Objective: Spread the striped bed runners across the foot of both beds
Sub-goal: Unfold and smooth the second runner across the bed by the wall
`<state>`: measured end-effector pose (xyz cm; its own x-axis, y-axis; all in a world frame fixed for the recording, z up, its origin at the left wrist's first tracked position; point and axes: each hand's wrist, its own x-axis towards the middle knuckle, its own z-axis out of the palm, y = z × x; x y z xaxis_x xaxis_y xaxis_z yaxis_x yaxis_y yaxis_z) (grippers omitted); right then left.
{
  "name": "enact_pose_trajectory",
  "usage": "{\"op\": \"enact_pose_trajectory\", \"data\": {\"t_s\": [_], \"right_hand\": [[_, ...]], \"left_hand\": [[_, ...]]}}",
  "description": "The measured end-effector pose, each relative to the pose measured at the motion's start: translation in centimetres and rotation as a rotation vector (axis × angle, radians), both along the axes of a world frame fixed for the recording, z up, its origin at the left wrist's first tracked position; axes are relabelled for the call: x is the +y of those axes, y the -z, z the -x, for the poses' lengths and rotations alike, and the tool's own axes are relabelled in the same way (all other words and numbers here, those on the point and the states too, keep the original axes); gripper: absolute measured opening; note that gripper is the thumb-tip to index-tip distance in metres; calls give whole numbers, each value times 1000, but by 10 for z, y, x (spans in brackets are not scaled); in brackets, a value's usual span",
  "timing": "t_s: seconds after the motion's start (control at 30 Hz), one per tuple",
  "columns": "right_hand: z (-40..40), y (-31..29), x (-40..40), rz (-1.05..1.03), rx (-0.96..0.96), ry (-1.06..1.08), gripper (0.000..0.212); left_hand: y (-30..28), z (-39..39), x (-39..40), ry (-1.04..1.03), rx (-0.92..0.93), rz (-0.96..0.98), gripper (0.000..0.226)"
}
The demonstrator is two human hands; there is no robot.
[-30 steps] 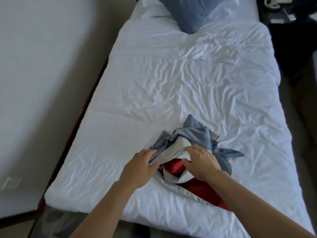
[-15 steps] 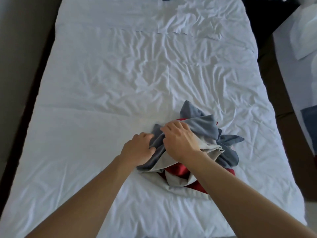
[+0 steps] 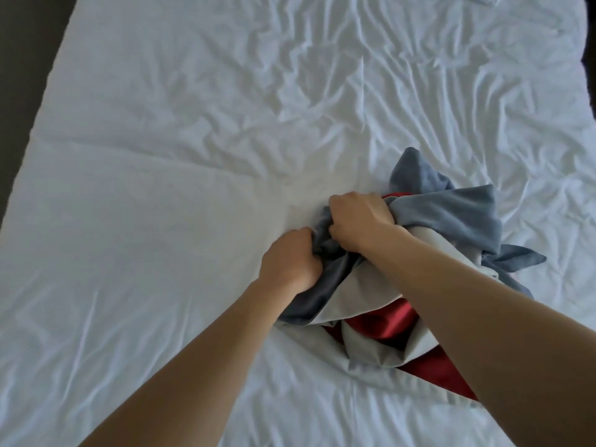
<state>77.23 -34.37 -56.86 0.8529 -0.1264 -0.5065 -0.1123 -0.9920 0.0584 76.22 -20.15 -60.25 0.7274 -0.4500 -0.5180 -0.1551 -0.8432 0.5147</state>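
Bed runner (image 3: 451,227) bunched in left hand (image 3: 290,259), right hand (image 3: 358,221)

No readable text, labels, brands or numbers — nothing legible anywhere.

Fingertips of both hands buried in bunched runner (image 3: 451,217); bed (image 3: 161,188) edges cropped
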Motion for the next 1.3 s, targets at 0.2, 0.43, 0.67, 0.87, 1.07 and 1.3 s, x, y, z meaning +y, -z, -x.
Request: {"op": "enact_pose_trajectory", "data": {"t_s": [0.2,0.43,0.67,0.87,1.07,1.3], "right_hand": [[-4,-18,2,-67,-215,-30,13],[-24,-36,13,-197,-604,39,15],[-9,-33,2,-242,-535,-102,22],[5,-40,-31,-151,-475,-52,20],[14,-53,-51,-139,-396,45,43],[14,-61,-23,-181,-411,38,27]], "left_hand": [[-15,-1,16,-123,-45,71,14],[-30,-24,43,-324,-254,163,9],[-35,-1,38,-107,-340,279,31],[-37,24,10,63,-400,248,33],[-30,-23,59,-195,-610,57,8],[-35,-32,61,-121,-530,86,25]]}}
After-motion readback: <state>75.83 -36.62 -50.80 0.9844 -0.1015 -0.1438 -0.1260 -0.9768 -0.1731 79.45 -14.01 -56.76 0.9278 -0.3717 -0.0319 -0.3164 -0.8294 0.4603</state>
